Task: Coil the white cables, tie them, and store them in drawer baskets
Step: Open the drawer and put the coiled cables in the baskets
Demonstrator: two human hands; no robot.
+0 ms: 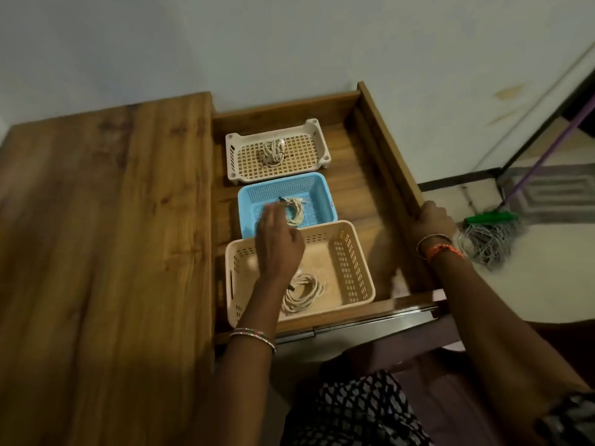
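Head: left grip (278, 243) slack, right grip (431, 222) clasps drawer (391, 156).

coiled white cables (294, 210) | one per drawer basket (351, 252)

Table (106, 239): brown wood-grain top, left of the drawer; bare wood in view.
Drawer (360, 194): pulled open at the table's right, wooden floor and walls.
Far basket (235, 149): white, grid-bottomed, at the back of the drawer floor.
Middle basket (322, 188): blue, just in front of the white one, nearly touching it.
Near basket (354, 262): beige, largest, at the drawer front, its rim overlapping the blue one.
Floor (547, 284): pale, right of the drawer; a mop head (483, 243) lies on it, and a patterned mat (553, 191) beyond.
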